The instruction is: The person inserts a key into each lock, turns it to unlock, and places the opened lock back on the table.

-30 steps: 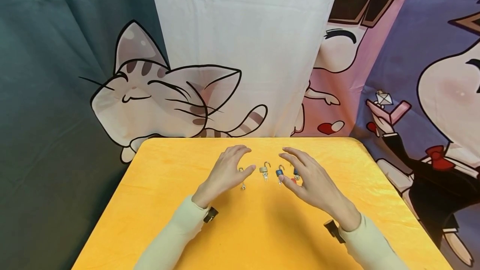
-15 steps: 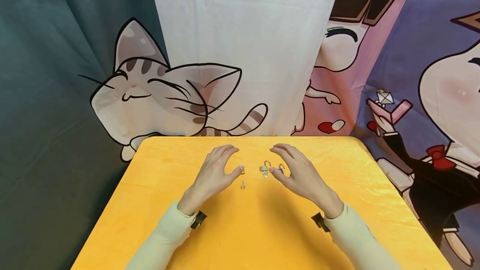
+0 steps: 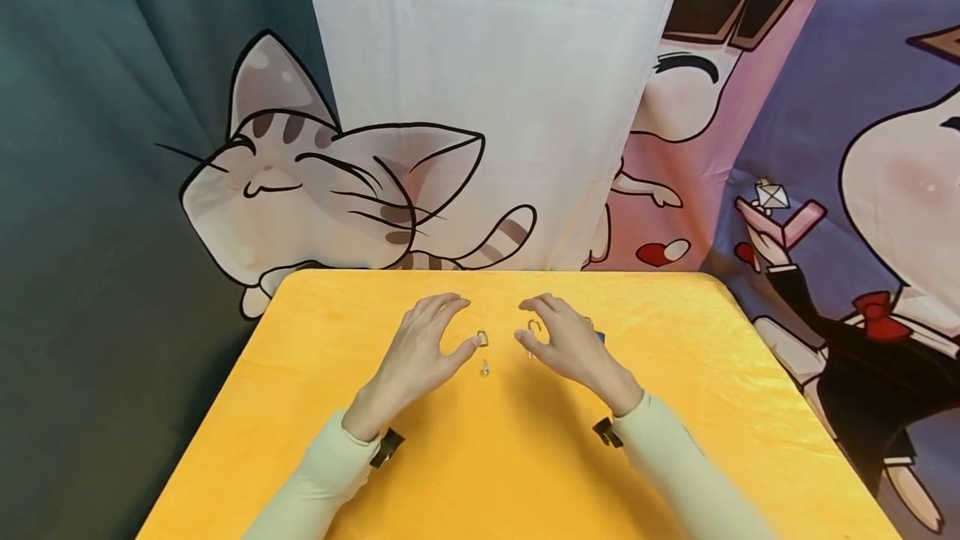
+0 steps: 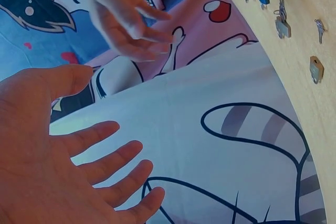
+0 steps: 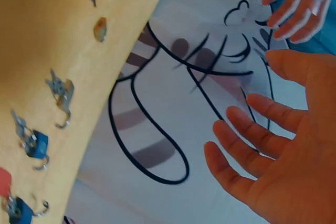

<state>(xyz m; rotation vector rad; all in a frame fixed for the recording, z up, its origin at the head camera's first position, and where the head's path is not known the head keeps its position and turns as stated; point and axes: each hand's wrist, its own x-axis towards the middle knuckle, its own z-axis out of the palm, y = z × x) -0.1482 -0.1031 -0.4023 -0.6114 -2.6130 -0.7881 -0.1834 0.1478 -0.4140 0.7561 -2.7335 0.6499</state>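
Observation:
Both hands hover over the table with fingers spread and hold nothing. My left hand (image 3: pixel 420 348) is nearest to a small brass padlock (image 3: pixel 482 339), whose shackle looks closed. Small keys (image 3: pixel 485 368) lie just in front of that padlock. My right hand (image 3: pixel 572 348) partly hides a second brass padlock (image 5: pixel 65 97) in the head view. The right wrist view shows its shackle open and keys beside it. Farther along the row are a blue padlock (image 5: pixel 38 145) with keys and another blue padlock (image 5: pixel 20 211), both with open shackles.
A yellow cloth covers the table (image 3: pixel 480 473). At the edge of the right wrist view a red object (image 5: pixel 4 182) shows partly. A printed curtain (image 3: pixel 480 48) with cartoon figures hangs behind the table's far edge.
Both hands have moved left, the right one farther, from near the blue padlocks to over the open brass padlock. The left hand has uncovered the small brass padlock. The locks lie where they were.

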